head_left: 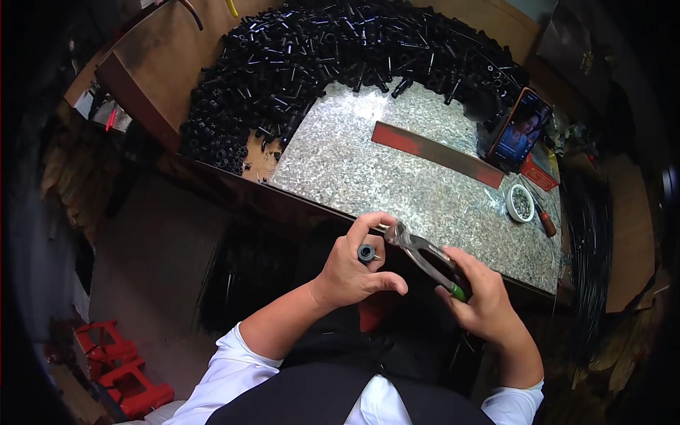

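Observation:
My left hand (348, 266) is curled round a small dark tubular part (365, 253), whose round open end faces up. Its thumb sticks out to the side, and the forefinger reaches to the jaws of a pair of pincers. Whether that fingertip touches the jaws I cannot tell. My right hand (482, 294) grips the pincers (426, 261) by their handles, one with a green end showing. The pincers' head points up and left, toward my left hand. Both hands are in front of the near edge of a speckled stone worktop (340, 166).
A large heap of black tubular parts (283, 64) lines the worktop's far and left sides. On the top lie a flat reddish bar (435, 154), a propped phone (520, 129), a white bowl of small metal bits (521, 204) and a wooden-handled tool (546, 222). Red metal frames (124, 372) stand lower left.

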Available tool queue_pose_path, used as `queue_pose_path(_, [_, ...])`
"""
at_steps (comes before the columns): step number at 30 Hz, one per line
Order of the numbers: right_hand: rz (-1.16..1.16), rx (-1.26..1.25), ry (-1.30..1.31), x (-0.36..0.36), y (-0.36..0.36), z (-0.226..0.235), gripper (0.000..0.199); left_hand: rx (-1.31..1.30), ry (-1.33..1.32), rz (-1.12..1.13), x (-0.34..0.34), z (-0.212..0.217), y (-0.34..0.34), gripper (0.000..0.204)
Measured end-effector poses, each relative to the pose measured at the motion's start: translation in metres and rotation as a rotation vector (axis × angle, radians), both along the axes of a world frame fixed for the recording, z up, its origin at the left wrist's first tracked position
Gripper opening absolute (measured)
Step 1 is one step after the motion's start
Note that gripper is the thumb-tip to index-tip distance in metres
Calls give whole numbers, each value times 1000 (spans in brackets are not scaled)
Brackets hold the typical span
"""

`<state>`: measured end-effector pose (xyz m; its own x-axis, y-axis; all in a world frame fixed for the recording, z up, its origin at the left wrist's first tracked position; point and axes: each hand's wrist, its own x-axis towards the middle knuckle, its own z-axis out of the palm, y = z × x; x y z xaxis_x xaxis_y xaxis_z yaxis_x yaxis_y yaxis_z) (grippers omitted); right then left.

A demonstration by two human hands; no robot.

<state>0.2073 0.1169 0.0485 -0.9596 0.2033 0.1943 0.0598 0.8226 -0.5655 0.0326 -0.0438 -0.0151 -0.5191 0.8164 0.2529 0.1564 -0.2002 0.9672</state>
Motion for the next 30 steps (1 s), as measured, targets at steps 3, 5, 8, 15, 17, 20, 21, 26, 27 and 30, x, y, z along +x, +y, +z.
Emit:
queue_pose_path(3, [-10,288,-76,13,-1,14,71,-10,2,1,-7,-3,0,92])
queue_pose_path(5, [-35,488,-44,19,-2,13,66,21,-5,24,-5,-3,3,86])
queue_pose_path(8, [-48,555,-30,11,-10,9,55,11,-32,22,1,0,9,73])
queue_pose_path(15, [-54,504,16,7,-14,-3,65,41,20,56,1,-3,6,66])
queue_pose_path(17, [-62,481,25,5,-13,-6,68,30,28,71,2,-5,6,64])
queue_pose_path(20, [-103,425,35,8,-17,-15,63,66,8,68,5,-2,6,58])
queue_pose_path(21, [-104,426,34,8,-16,-16,63,66,7,68,6,-1,7,58])
queue_pose_path(26, [-110,466,73,10,-15,-19,63,55,20,58,9,2,8,55])
queue_pose_path(27, [-113,466,71,11,-14,-18,63,55,19,55,9,2,7,55])
queue_pose_path(30, [-100,532,78,12,-11,-12,62,-10,13,4,8,4,6,58])
